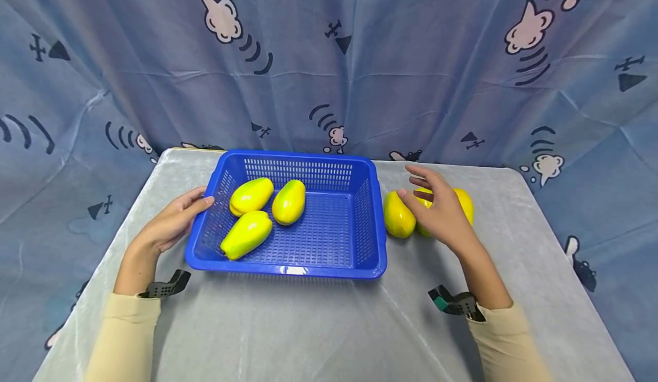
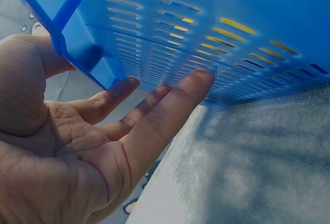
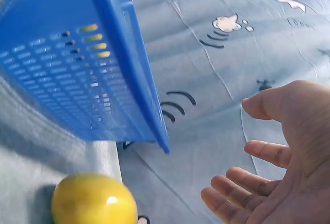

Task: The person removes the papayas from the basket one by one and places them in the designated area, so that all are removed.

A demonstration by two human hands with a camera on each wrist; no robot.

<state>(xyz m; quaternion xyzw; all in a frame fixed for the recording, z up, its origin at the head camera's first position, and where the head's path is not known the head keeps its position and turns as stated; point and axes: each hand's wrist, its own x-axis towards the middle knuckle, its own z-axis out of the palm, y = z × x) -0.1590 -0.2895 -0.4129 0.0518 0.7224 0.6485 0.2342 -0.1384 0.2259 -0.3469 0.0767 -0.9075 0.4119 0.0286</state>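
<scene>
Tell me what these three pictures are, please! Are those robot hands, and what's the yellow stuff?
No robot here: these are a person's own bare hands. The wide picture comes from a camera on the person's head; the two close ones come from cameras worn on the wrists. On the grey table stands a blue basket with three yellow fruits inside. More yellow fruits lie to its right. The left hand holds the basket's rim. The right hand is by the outside fruits, holding nothing.

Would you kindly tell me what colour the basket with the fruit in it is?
The basket is deep blue; it shows best in the head view.
</scene>
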